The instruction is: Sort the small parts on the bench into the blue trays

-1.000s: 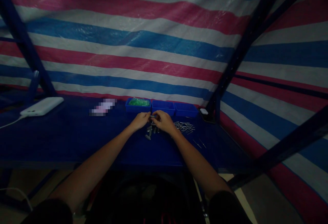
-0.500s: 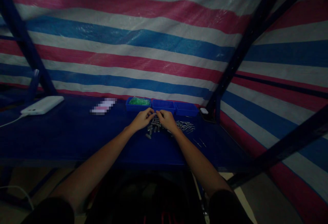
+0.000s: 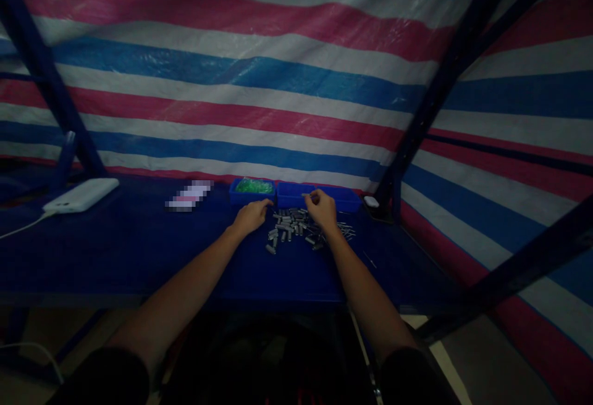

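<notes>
So our hands have split up since half a second ago. Back then the fingertips met over the pile of small metal cylinders (image 3: 287,226); now our left hand (image 3: 251,217) sits just left of the pile, while our right hand (image 3: 323,210) is over to the right, fingertips in front of or just over the middle blue bin (image 3: 290,193). With the hands apart, we get a much better look at the cylinders, loose on the blue table (image 3: 296,278) in front of the bins.

Our right thumb and forefinger look pinched on a small pale piece (image 3: 304,195), but it's too tiny and dark for us to say what it is. On the left hand, the thumb and forefinger are close together, and we can't tell if anything's between them.

Our right wrist covers part of the heap of thin metal pins (image 3: 346,230). Of the two stray pins lying nearer us earlier, we see just one (image 3: 370,260); our right forearm is now across the other's spot. The right-hand bin (image 3: 346,199) is partly behind our hand, the green stuff (image 3: 254,187) in the left bin (image 3: 250,197) is hard to make out, and the flat thing (image 3: 189,196) further left is pixelated.
</notes>
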Available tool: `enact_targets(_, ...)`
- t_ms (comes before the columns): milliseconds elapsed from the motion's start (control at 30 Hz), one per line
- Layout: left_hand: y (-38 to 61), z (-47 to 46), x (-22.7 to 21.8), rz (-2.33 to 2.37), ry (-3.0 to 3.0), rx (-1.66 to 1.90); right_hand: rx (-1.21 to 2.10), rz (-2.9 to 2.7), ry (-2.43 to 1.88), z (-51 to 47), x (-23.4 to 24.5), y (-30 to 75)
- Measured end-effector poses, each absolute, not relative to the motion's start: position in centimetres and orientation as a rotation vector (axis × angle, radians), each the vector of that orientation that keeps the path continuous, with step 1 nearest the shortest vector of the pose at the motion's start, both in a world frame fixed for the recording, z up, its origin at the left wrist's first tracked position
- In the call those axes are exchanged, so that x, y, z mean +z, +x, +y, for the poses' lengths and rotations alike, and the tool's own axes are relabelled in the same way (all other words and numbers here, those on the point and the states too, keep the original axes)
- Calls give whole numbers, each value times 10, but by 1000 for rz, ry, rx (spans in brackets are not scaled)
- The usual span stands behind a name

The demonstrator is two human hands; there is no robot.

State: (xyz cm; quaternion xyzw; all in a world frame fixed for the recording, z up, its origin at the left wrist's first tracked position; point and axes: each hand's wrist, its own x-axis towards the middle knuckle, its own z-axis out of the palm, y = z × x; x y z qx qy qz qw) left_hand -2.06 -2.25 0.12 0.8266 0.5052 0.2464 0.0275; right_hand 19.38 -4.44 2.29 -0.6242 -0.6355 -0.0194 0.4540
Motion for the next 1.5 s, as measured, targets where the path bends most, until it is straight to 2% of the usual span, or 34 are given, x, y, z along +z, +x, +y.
enact_targets(200,-16,-23,-1,1677,2692,498,-96,-1294,-1753,-34,17,235)
enact_targets(567,-21,-20,-4,1732,2529,542,-121,-1460,-1678,-20,8,229)
enact_targets(867,-20,-20,-4,1524,2224,933,-42,-1560,-1815,-20,5,216)
enact_targets(1067,-11,-30,1,1272,2227,1166,2,-1724,-1607,-41,15,197)
enact_targets(1267,-2,-44,10,1126,2152,1241,68,-2060,-1254,-62,24,158)
enact_targets(1500,-1,-42,8,1114,2088,1254,52,-2110,-1282,-68,25,156)
